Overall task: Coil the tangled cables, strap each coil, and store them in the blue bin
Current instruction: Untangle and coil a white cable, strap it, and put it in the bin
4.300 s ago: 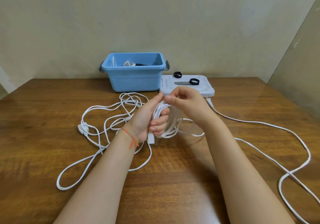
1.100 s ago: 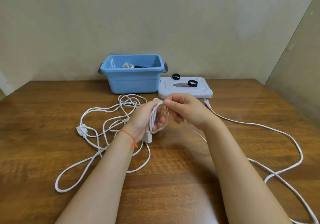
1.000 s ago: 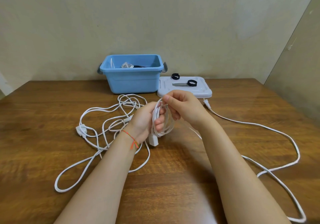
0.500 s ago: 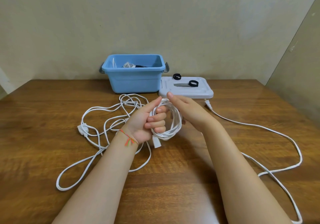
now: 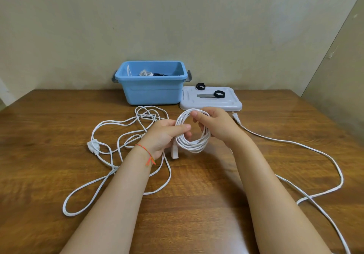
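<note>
A white cable coil (image 5: 192,144) hangs upright between my hands above the table's middle, its white plug end (image 5: 174,152) dangling below. My left hand (image 5: 166,135) grips the coil's left side, fingers curled round the loops. My right hand (image 5: 214,124) pinches the coil's top, with the loose cable (image 5: 295,144) trailing off to the right. A second white cable (image 5: 122,141) lies tangled on the left. The blue bin (image 5: 151,88) stands at the back with coiled cables inside.
The bin's grey lid (image 5: 211,104) lies flat to the right of the bin, carrying two rolled black straps (image 5: 219,94) and a flat grey strap. The loose cable's plug (image 5: 235,116) rests near the lid. A wall stands close behind the wooden table (image 5: 59,116).
The coil has gained loops and now stands open as a ring. My right hand has brought the cable up over the top. The trailing cable on the right has shifted.
</note>
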